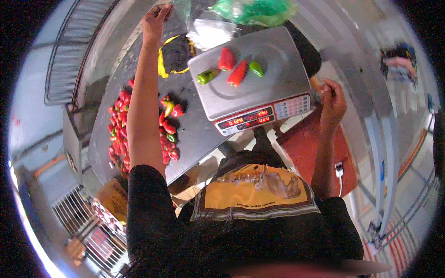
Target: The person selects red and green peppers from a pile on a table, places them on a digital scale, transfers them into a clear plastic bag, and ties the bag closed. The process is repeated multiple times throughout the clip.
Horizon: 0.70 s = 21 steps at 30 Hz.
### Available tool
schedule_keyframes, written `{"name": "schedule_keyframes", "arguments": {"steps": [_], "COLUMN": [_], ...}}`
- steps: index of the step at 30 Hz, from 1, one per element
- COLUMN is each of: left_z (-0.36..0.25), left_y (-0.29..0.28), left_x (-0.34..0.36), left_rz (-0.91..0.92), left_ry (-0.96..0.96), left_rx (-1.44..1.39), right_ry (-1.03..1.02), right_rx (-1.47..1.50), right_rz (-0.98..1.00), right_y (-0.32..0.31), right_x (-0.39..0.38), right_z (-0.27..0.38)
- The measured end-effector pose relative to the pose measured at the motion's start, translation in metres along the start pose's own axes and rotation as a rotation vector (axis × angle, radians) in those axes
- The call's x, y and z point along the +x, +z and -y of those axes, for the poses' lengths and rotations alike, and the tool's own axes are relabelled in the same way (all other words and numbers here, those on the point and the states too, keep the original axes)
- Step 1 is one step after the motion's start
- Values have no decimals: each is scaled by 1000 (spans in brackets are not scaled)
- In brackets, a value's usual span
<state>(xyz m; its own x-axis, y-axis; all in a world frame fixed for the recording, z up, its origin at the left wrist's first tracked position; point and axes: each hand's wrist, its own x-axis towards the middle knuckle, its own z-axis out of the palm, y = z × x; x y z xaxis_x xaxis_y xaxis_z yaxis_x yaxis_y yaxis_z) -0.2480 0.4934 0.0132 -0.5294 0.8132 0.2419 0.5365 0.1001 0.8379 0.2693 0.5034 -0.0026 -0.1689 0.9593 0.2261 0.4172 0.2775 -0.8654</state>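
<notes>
At the top edge, my left hand (156, 18) reaches far forward with its fingers pinched on what looks like a thin clear plastic bag (182, 10). My right hand (333, 99) is curled closed beside the right edge of the digital scale (278, 51); what it may hold is hard to make out. On the scale's metal plate lie two red peppers (226, 59) (238, 74), a yellow-green pepper (207, 76) and a smaller green pepper (256, 69). Red digits glow on its display (245, 118).
Many red peppers (119, 125) are heaped on the dark table (194, 143), partly behind my left forearm. Beyond the scale lie white plastic (211, 34) and a green plastic bag (255, 11). A yellow-edged black thing (162, 60) sits left of the scale. A red board (306, 143) is at right.
</notes>
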Motion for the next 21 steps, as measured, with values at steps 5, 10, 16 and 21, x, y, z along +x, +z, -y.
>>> {"name": "schedule_keyframes", "arguments": {"steps": [5,10,16,21], "left_z": [-71,-139,-158,-141], "left_y": [-87,-100,-103,-122], "left_x": [-64,-178,-329,-435], "left_rz": [-87,66,-173,-560], "left_ry": [75,114,-173,-300], "left_rx": [-170,-395,-531,-473], "right_ry": [-47,-442,-875,-448], "right_rx": [328,411,453,424], "right_rz": [131,520,787,1333], "right_y": [45,116,173,196], "right_x": [22,-16,-95,-191], "right_z": [79,174,244,237]}}
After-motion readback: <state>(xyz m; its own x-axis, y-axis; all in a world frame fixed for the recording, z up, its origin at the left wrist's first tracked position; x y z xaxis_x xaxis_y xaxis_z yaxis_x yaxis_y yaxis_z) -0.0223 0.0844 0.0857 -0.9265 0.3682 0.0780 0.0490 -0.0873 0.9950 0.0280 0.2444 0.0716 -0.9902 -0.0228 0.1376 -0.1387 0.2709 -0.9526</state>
